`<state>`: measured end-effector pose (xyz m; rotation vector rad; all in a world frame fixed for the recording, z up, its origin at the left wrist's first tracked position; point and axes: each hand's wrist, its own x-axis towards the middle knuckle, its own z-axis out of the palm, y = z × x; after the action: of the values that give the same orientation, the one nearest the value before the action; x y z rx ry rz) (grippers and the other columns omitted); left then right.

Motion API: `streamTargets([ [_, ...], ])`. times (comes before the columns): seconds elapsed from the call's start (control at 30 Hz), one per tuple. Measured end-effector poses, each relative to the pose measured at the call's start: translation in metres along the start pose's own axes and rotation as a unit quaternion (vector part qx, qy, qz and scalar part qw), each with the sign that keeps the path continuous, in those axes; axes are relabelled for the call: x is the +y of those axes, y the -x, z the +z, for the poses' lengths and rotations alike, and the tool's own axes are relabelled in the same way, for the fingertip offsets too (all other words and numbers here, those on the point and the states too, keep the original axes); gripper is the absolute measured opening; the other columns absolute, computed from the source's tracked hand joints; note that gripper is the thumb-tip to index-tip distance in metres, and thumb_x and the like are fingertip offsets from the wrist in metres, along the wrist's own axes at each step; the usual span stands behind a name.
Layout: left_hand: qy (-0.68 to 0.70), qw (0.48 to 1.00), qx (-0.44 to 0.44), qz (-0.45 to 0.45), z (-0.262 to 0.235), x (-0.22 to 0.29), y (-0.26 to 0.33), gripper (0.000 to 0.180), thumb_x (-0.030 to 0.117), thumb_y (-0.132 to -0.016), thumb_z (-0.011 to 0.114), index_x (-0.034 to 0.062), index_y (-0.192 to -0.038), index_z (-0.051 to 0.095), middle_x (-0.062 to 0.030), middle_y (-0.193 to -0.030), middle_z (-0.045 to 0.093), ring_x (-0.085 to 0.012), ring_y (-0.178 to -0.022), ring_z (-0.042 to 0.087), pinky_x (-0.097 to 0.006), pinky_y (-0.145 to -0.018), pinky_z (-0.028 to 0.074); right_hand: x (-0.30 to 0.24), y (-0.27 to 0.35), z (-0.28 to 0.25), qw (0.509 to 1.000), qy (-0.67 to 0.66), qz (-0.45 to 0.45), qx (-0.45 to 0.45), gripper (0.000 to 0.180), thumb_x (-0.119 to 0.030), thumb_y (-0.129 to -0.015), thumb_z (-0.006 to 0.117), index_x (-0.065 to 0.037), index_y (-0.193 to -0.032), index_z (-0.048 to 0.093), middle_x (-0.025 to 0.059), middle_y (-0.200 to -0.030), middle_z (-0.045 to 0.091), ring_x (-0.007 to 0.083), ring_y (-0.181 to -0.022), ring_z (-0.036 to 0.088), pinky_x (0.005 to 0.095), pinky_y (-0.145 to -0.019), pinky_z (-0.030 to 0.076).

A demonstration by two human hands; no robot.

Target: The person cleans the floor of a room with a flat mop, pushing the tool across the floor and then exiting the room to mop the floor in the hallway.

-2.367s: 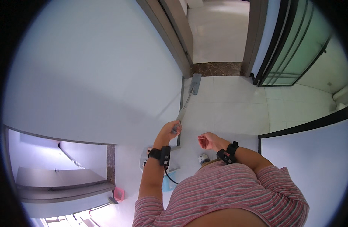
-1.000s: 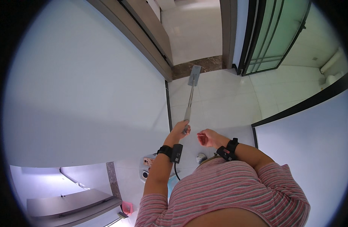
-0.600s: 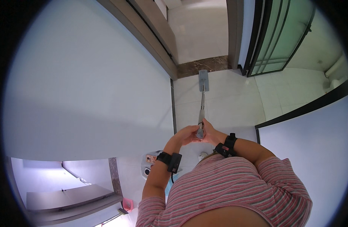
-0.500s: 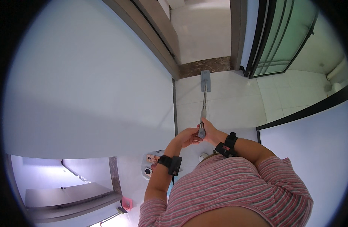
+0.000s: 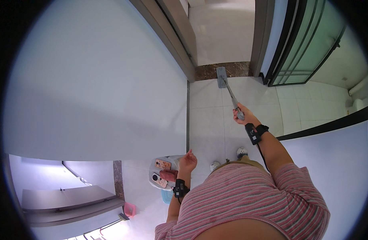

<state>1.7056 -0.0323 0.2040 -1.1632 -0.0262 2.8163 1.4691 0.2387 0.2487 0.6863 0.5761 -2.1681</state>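
Note:
My right hand (image 5: 243, 115) is wrapped round the grey end of a flat mop's handle (image 5: 234, 99). At the far end of the handle, the grey rectangular mop head (image 5: 221, 77) lies flat, partly on the pale tiles and partly on the brown marble threshold (image 5: 238, 69). My left hand (image 5: 188, 161) is off the mop, near the corner of the white wall. It holds nothing; one finger points up and the others are loosely bent. Both wrists wear black strapped devices.
Two phones (image 5: 163, 164) and a reddish-brown item (image 5: 168, 175) lie on a light stand at the left, above a blue basket (image 5: 167, 196). A pink bin (image 5: 129, 209) stands farther left. The white wall (image 5: 100, 88) and green glass door (image 5: 302, 44) flank the passage.
My left hand has let go of the mop handle and drawn back to the left. My right hand has moved right, tilting the handle, and the mop head has slid onto the threshold.

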Motion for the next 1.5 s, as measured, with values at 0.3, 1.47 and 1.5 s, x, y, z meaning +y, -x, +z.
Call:
streamTargets([
  [0.3,-0.02,1.0,0.018,0.001,0.006,0.021,-0.007,0.015,0.007,-0.077,0.043,0.0026,-0.09,0.049,-0.004,-0.063,0.051,-0.0126,-0.057,0.051,-0.023,-0.052,0.044,0.005,0.036,0.035,0.995,-0.088,-0.035,-0.008,0.017,-0.013,-0.073,0.052,-0.004,-0.076,0.038,0.0058,-0.062,0.043,0.0105,-0.044,0.042,0.0215,-0.047,0.034],
  [1.47,-0.082,0.993,-0.006,-0.086,0.023,0.008,-0.023,0.012,0.007,-0.077,0.044,0.0011,-0.086,0.05,-0.0033,-0.061,0.05,-0.0116,-0.054,0.05,-0.021,-0.051,0.044,0.03,0.086,0.013,0.969,-0.007,-0.247,0.01,0.024,-0.01,-0.07,0.055,0.0,-0.086,0.041,0.009,-0.072,0.044,0.0125,-0.059,0.045,0.0201,-0.054,0.039],
  [1.5,-0.082,0.993,-0.004,-0.086,0.023,0.006,-0.021,0.012,0.007,-0.077,0.044,0.0011,-0.086,0.05,-0.0033,-0.061,0.05,-0.0116,-0.054,0.05,-0.021,-0.051,0.044,0.03,0.076,-0.004,0.975,-0.028,-0.218,0.033,0.022,-0.011,-0.069,0.056,-0.001,-0.084,0.042,0.0087,-0.07,0.045,0.0124,-0.057,0.044,0.0202,-0.053,0.038],
])
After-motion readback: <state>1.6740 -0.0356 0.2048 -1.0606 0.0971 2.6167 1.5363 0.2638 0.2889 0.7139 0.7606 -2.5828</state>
